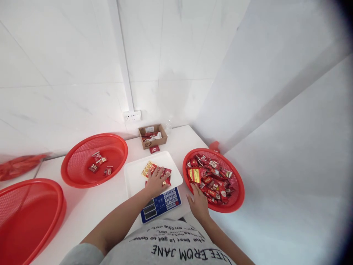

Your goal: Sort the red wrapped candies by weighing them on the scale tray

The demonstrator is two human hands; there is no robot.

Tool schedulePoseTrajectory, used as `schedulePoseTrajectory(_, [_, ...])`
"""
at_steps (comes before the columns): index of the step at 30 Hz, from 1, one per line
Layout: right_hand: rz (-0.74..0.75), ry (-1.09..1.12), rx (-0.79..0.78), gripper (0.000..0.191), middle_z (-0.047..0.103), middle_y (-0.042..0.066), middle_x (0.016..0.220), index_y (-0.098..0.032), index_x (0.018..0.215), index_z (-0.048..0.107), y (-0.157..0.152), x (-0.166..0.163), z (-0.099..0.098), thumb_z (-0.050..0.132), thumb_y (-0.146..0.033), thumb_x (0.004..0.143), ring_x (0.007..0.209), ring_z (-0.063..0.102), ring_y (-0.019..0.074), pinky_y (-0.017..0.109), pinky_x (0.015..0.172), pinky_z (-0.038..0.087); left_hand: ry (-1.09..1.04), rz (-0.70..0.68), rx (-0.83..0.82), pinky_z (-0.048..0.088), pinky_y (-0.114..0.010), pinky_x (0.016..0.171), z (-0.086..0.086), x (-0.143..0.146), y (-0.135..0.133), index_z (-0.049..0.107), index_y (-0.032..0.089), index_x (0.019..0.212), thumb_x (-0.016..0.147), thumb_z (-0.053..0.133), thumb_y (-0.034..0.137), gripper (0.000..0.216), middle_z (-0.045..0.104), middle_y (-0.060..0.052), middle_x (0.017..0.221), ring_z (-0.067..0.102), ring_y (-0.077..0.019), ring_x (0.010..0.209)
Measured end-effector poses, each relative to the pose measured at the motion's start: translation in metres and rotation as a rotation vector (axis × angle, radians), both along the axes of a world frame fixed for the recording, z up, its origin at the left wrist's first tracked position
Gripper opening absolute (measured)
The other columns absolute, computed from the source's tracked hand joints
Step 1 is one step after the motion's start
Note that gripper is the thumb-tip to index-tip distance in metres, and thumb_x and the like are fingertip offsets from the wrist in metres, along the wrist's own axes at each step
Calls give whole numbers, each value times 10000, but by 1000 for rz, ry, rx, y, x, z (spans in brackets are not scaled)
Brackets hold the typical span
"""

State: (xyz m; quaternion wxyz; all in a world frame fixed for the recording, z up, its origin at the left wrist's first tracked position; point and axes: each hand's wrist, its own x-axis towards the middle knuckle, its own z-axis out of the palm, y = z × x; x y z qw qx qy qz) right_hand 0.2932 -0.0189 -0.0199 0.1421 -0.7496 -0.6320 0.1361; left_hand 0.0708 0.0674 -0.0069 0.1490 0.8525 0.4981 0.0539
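Overhead, white tiled walls closed in the far side and the right side of the room, meeting in a corner behind a white worktop. A double socket sat low on the far wall, under a white vertical strip. At the near left edge lay a large red mesh basket, and farther off another red basket held a few red packets. On the right a third red basket was heaped with red snack packets. Between the baskets stood a scale with a white weighing tray and a blue keypad panel on its near side. Beyond it, near the wall, was a small open cardboard box, with one red packet just in front of it. The left hand rested on several packets on the tray, fingers spread flat over them. The right hand lay at the near rim of the full basket, fingers loosely apart, touching its packets and gripping nothing.
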Motion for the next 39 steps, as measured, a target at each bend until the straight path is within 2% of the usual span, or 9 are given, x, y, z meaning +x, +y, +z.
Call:
schedulePoseTrajectory(6, [22, -68, -63, 505, 478, 143, 1357, -115, 1334, 417, -2, -2, 1, 353, -286, 863, 1241, 435, 277, 469, 982, 332, 26, -264, -46, 13, -615, 1061, 9, -33, 12, 349, 366, 1378, 848, 337, 627, 591, 261, -78, 1502, 161, -320, 1383])
schedulePoseTrajectory(8, [9, -76, -72, 505, 473, 132, 1364, -127, 1340, 409, -2, -3, 1, 354, -284, 863, 1248, 428, 271, 473, 986, 327, 35, -271, -44, 9, -611, 1061, 11, -36, 13, 328, 363, 1388, 837, 336, 646, 620, 219, -84, 1515, 140, -321, 1387])
schedulePoseTrajectory(14, [-18, -47, 13, 522, 475, 137, 1358, -110, 1345, 394, -2, -3, -2, 337, -318, 870, 1236, 440, 264, 421, 961, 375, 40, 303, -12, 87, -606, 1052, 3, -12, 6, 223, 245, 1446, 850, 273, 642, 718, 148, -173, 1519, 88, -367, 1386])
schedulePoseTrajectory(16, [-2, -42, 41, 523, 486, 141, 1346, -100, 1340, 398, -2, -2, -5, 333, -316, 869, 1237, 440, 263, 410, 967, 371, 47, 355, -32, 90, -610, 1048, -2, -6, 3, 239, 241, 1442, 841, 271, 652, 728, 172, -176, 1513, 88, -372, 1385])
schedulePoseTrajectory(24, [17, -68, 8, 526, 486, 141, 1351, -102, 1336, 401, -4, 0, -8, 329, -315, 860, 1208, 473, 270, 427, 946, 377, 40, 65, -3, 54, -542, 1090, -2, -21, 6, 369, 313, 1379, 866, 334, 586, 582, 167, -96, 1529, 91, -316, 1397])
schedulePoseTrajectory(27, [19, -80, 17, 527, 493, 137, 1345, -118, 1336, 400, -4, 2, -11, 321, -329, 860, 1212, 474, 269, 425, 948, 376, 26, 70, 35, 69, -531, 1099, 2, -32, 11, 358, 293, 1387, 864, 350, 584, 599, 201, -105, 1519, 118, -300, 1395])
schedulePoseTrajectory(31, [43, -47, 76, 527, 506, 137, 1329, -113, 1328, 402, -5, 6, -17, 304, -348, 867, 1212, 473, 263, 411, 960, 376, 44, 324, 98, 125, -534, 1095, 7, -65, 18, 318, 236, 1414, 900, 329, 505, 580, 218, -126, 1510, 141, -298, 1391])
schedulePoseTrajectory(35, [48, -40, 111, 519, 517, 142, 1311, -117, 1313, 411, -6, 9, -22, 302, -365, 869, 1196, 486, 275, 422, 944, 392, 131, 642, 135, 167, -587, 1061, 14, -130, 14, 348, 175, 1399, 918, 315, 425, 543, 309, -151, 1470, 197, -328, 1372])
schedulePoseTrajectory(39, [68, -54, 154, 522, 526, 168, 1295, -94, 1285, 423, -6, 10, -27, 294, -385, 872, 1174, 503, 292, 440, 912, 414, 230, 675, 22, 202, -618, 1024, 20, -204, -13, 536, 232, 1263, 909, 295, 229, 428, 535, -113, 1315, 488, -329, 1184])
